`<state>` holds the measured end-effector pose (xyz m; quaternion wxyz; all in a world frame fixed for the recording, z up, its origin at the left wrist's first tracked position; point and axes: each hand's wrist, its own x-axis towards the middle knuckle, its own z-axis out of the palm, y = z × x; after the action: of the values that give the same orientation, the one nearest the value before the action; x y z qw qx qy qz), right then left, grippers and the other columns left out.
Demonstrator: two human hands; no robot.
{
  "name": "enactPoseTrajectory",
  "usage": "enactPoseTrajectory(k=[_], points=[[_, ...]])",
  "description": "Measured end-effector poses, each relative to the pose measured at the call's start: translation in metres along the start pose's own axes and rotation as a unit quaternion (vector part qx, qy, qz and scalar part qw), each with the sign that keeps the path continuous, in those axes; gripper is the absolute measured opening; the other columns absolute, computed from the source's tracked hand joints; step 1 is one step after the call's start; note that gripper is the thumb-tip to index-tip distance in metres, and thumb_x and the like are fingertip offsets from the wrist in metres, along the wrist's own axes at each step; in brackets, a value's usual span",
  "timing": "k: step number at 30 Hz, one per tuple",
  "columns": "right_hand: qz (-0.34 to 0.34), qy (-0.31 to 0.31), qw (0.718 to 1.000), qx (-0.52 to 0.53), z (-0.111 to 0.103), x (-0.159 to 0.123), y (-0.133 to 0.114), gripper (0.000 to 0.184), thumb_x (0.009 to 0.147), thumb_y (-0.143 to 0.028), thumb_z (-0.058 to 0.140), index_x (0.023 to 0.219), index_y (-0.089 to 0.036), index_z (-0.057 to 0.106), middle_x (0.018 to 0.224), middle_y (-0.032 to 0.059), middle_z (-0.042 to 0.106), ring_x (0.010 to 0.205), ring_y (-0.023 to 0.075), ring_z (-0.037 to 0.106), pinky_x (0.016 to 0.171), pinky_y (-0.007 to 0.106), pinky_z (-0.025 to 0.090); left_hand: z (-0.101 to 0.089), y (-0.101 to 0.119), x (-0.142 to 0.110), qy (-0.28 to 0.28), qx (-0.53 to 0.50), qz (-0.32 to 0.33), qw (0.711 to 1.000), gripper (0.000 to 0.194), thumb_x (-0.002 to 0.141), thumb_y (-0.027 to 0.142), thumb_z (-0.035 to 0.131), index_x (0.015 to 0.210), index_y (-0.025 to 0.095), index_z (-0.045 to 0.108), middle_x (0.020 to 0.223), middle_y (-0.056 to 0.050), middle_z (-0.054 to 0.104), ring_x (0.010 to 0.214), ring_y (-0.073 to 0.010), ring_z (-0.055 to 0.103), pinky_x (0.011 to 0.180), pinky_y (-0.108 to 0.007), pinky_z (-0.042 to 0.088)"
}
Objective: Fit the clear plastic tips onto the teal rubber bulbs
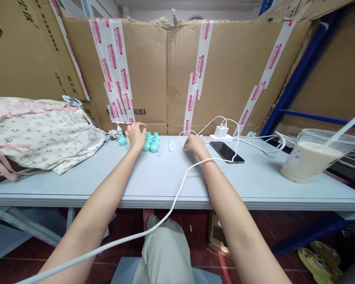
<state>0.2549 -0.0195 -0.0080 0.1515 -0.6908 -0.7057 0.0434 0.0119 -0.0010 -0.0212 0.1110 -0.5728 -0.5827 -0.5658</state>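
Note:
My left hand (137, 135) hovers at the back of the table with its fingers loosely bent and apart, holding nothing that I can see. Just right of it stands a cluster of small teal squeeze bottles (150, 144) with open necks. On its other side is a single teal bottle (122, 140) with a pale nozzle on top. My right hand (195, 144) rests low on the table, fingers pinched together; a tiny whitish bit shows at the tips, too small to name. Between the hands lie small clear and white plastic pieces (170, 146).
A black phone (227, 152) and a white charger (221, 132) lie right of my right hand. A white cable (180, 189) crosses in front of my arms. At the right stands a cup of milky drink (301, 161), at the left a floral bag (47, 134). Cardboard (154, 71) walls the back.

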Motion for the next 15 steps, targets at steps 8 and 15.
enactPoseTrajectory(k=[8, 15], points=[[-0.146, 0.039, 0.987, -0.052, 0.008, 0.0, -0.011, 0.023, 0.073, -0.022, 0.071, 0.095, -0.03, 0.073, 0.112, 0.0047, 0.066, 0.111, 0.0255, 0.052, 0.091, 0.038, 0.036, -0.009, 0.014, -0.004, -0.069, 0.069, -0.016, 0.995, 0.016, 0.081, 0.021, 0.047, 0.086, 0.022, 0.063, 0.108, -0.007, 0.061, 0.112, -0.028, 0.046, 0.097, -0.045, 0.03], [-0.207, 0.056, 0.971, -0.108, 0.025, -0.004, -0.018, 0.015, 0.08, -0.022, 0.062, 0.087, -0.025, 0.075, 0.106, 0.0089, 0.066, 0.108, 0.0267, 0.049, 0.089, 0.042, 0.027, -0.027, 0.033, 0.006, -0.185, -0.007, 0.142, 0.973, 0.023, 0.075, 0.037, 0.064, 0.091, 0.021, 0.064, 0.094, -0.004, 0.06, 0.093, -0.0216, 0.05, 0.085, -0.034, 0.036]])
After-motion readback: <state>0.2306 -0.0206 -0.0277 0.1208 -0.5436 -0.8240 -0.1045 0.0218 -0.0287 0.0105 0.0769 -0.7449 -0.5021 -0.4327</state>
